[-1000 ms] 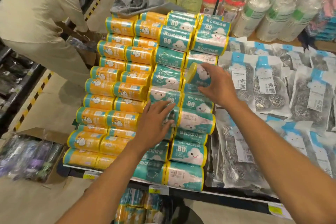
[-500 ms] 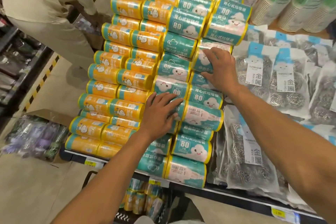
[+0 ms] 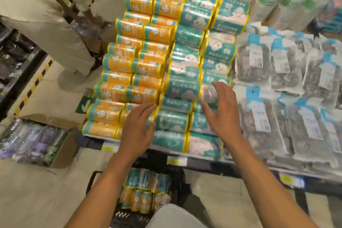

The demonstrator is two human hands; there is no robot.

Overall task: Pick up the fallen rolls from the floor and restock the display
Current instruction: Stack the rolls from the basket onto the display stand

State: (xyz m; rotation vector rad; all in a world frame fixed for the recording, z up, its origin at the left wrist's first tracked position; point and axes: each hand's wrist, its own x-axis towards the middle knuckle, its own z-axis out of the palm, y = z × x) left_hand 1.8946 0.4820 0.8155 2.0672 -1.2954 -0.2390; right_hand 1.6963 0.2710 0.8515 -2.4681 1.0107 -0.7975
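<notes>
Stacked in tiers on the display shelf [image 3: 199,162]: orange rolls [image 3: 129,61] to the left, teal rolls [image 3: 187,72] just beside them on the right. Laid flat over the front rows at the orange-teal seam: the left hand [image 3: 137,127], fingers straight, gripping nothing. Over the teal rows near the front: the right hand [image 3: 222,113], fingers spread and lightly bent, empty; contact too blurred to tell. Below the shelf, spare rolls [image 3: 146,190] in a dark basket [image 3: 177,183]. Right of the teal stack, bagged metal scourers [image 3: 277,116].
</notes>
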